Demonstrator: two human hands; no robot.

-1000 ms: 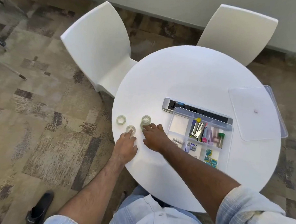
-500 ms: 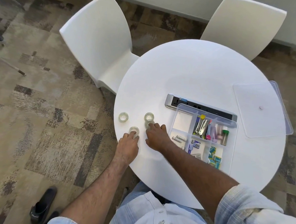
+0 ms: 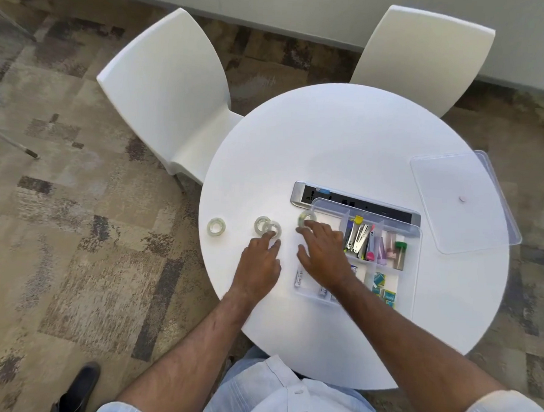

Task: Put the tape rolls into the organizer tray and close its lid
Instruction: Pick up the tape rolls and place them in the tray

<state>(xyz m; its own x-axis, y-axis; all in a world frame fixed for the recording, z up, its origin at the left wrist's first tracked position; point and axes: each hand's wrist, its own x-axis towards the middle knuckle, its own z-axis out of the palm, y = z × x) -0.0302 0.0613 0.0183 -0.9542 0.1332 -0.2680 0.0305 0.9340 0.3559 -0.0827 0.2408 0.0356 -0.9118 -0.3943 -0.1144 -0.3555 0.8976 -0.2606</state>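
Several clear tape rolls lie on the round white table (image 3: 346,140). One tape roll (image 3: 216,226) lies alone near the left edge. A second roll (image 3: 261,223) touches a third roll (image 3: 275,228), which the fingertips of my left hand (image 3: 259,265) hold. My right hand (image 3: 323,252) holds a fourth, tilted roll (image 3: 307,219) in its fingertips at the left wall of the clear organizer tray (image 3: 415,276). The tray's top-left compartment, just beyond that roll, has nothing in it. The clear lid (image 3: 463,200) lies apart at the table's right edge, partly overhanging.
A grey power strip (image 3: 352,203) runs along the tray's far side. The tray's other compartments hold clips, markers and small boxes. Two white chairs (image 3: 166,99) (image 3: 423,53) stand beyond the table. My shoe (image 3: 78,388) is on the carpet at lower left.
My right hand has carried its roll rightwards from the loose group to the tray's left wall. My left hand has brought its roll rightwards against the roll that stayed on the table.
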